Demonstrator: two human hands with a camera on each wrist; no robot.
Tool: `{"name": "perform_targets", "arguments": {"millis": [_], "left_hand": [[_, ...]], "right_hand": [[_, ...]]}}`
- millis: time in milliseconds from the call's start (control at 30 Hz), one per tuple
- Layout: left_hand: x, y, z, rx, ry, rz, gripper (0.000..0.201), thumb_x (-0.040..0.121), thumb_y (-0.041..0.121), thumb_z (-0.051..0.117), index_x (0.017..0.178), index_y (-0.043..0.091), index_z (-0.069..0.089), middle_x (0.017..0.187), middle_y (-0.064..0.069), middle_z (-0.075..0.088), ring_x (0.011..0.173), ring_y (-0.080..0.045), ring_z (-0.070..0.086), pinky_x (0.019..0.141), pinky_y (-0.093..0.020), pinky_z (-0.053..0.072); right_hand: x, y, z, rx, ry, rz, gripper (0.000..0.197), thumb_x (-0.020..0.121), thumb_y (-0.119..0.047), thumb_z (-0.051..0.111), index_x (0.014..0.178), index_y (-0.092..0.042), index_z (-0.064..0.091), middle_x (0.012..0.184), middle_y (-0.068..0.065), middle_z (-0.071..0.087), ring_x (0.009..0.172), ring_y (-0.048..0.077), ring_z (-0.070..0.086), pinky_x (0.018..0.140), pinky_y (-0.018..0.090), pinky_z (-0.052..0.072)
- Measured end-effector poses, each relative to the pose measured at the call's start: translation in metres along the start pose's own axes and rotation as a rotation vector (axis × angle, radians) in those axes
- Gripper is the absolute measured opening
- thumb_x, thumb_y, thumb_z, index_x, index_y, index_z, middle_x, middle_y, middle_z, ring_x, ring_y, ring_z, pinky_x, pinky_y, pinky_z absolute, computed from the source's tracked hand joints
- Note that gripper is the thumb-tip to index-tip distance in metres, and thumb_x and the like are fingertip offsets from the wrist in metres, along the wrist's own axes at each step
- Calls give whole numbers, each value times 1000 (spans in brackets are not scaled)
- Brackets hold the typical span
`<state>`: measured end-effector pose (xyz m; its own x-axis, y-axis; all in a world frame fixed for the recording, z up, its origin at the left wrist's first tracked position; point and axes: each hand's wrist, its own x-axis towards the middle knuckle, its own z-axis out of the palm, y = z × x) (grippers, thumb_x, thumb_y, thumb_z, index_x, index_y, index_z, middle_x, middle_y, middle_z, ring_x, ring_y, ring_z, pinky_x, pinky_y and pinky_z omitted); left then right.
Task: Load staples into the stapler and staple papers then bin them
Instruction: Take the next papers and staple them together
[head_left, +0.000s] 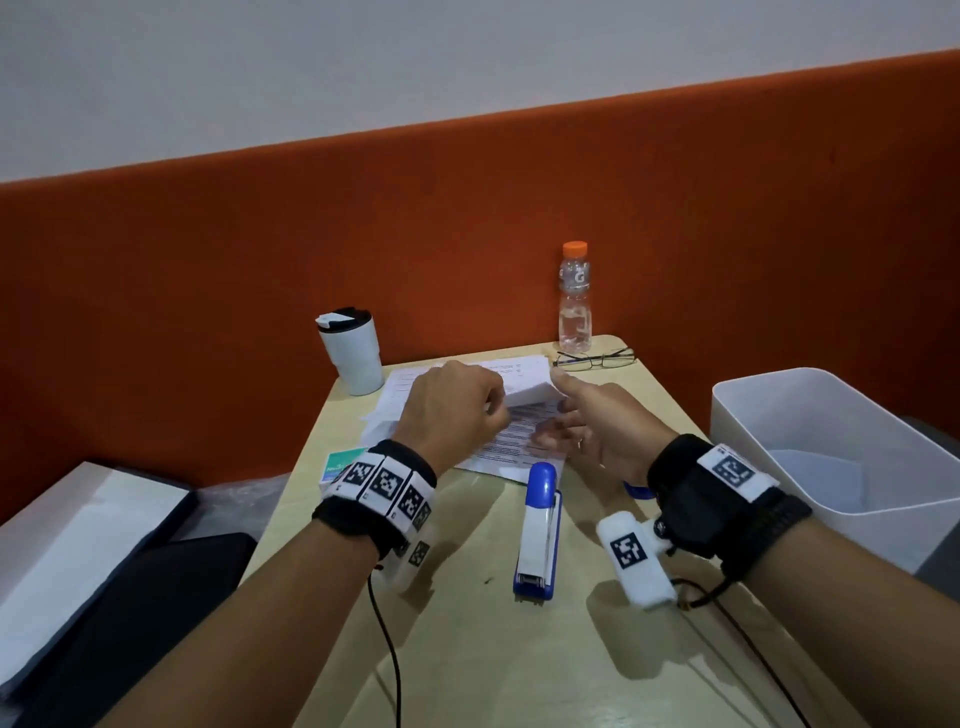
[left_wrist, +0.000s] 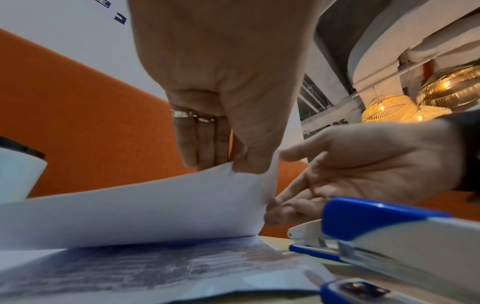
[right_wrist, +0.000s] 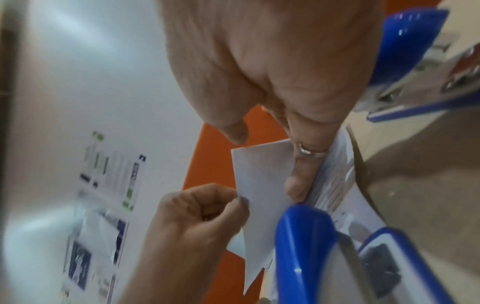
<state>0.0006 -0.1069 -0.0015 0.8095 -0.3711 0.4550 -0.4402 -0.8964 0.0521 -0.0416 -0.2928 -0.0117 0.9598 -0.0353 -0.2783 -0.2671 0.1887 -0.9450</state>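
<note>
- Head view, starting with the widest thing: the table is a smooth pale wood-look top with a rounded far corner, and its slick face would let loose sheets slide if they are tugged sideways.
- Beside it on the right stands the bin, a white, thin-walled plastic tub with rounded corners, with what looks like white paper already at its bottom; it is off the table edge, so a careless toss could miss it.
- Lying at the far middle of the table, the papers are thin printed sheets, limp and easily creased; lifting too many or too few would leave the set uneven for stapling, and a sharp pull could tear a corner.
- Just in front of the papers, between the two wrists, lies the stapler: a long blue and white body with a rounded blue nose and a metal channel. I judge its top may not be fully closed, so staples could spill if knocked.
- Over the sheets, the left hand pinches the raised edge of the top sheet between thumb and fingertips, curling it upward.
- Opposite it, the right hand is spread, thumb raised, fingers slipping under that lifted edge.
</note>
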Motion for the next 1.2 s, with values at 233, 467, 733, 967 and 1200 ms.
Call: {"name": "perform_targets", "arguments": {"millis": [233, 467, 733, 967, 1200], "left_hand": [[-17, -4, 5, -54, -137, -26, 11, 82, 33, 71, 83, 25, 79, 79, 8, 72, 71, -15, 64, 64, -30, 56], [-10, -3, 11, -64, -371, -58, 4, 86, 21, 72, 83, 18, 72, 90, -3, 69, 84, -26, 65, 66, -29, 48], [-9, 0, 23, -68, -530, -41, 8, 90, 7, 59, 89, 5, 67, 92, -12, 68, 84, -30, 65, 60, -31, 43], [-11, -3, 21, -70, -552, -37, 8, 87, 16, 67, 92, 15, 73, 97, -4, 72, 92, -26, 67, 73, -33, 57], [-19, -12, 6, -269, -499, -134, 21, 89, 44, 74, 97, 25, 69, 107, 6, 68, 101, -16, 64, 88, -37, 56]], "right_hand": [[12, -8, 3, -318, 58, 31, 19, 101, -3, 63, 110, 13, 64, 95, 30, 71, 51, 21, 69, 39, 18, 49], [45, -27, 6, -989, 172, -37, 26, 93, -26, 74, 81, -10, 56, 85, 7, 64, 66, 18, 57, 54, 28, 40], [93, -22, 6, -986, 203, 33, 13, 96, -11, 67, 102, -2, 60, 95, 12, 66, 87, 30, 64, 70, 33, 51], [115, -23, 0, -893, 301, -47, 14, 89, 3, 55, 102, 2, 59, 84, 15, 60, 64, 26, 58, 45, 24, 43], [125, -30, -4, -764, 280, -332, 36, 73, -12, 50, 100, -15, 72, 96, 9, 78, 85, 34, 76, 72, 53, 67]]}}
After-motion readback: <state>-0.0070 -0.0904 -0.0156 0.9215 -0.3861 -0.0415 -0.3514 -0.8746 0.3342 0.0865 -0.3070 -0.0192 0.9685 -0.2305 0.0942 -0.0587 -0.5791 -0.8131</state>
